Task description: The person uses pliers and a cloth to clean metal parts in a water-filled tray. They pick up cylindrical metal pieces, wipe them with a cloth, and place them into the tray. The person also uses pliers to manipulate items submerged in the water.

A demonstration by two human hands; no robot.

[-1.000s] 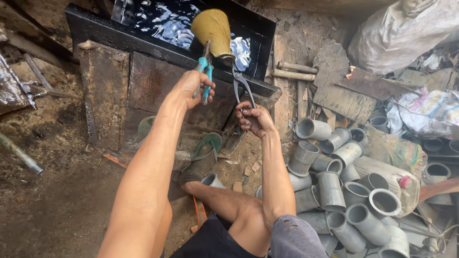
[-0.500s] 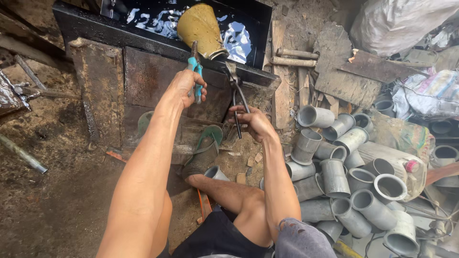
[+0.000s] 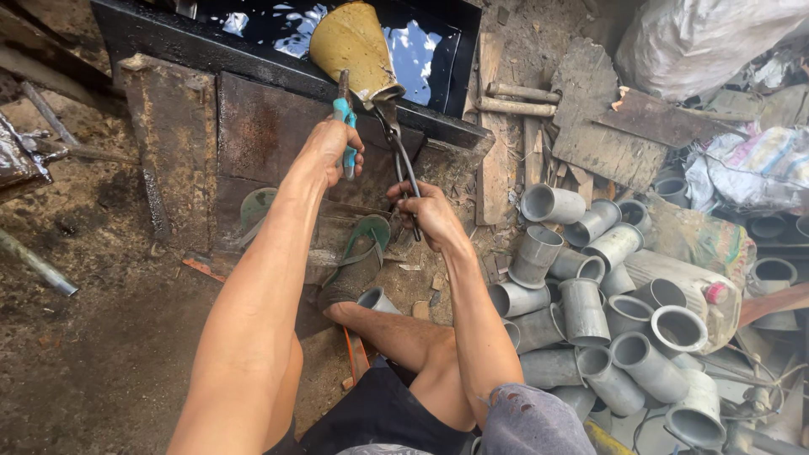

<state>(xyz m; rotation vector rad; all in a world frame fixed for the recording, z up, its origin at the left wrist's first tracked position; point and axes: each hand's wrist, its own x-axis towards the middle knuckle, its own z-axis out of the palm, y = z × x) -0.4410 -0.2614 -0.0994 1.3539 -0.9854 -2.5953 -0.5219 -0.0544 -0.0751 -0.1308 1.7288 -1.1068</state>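
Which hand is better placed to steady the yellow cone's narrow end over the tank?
Probably the right hand: its dark tongs already grip the yellow cone at its narrow end, while the left hand holds teal-handled pliers beside it.

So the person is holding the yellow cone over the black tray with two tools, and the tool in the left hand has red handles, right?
Not quite. In the head view the pliers in the left hand have teal handles, not red. The rest holds: the right hand grips dark tongs, and both tools hold the yellow cone over the black tray.
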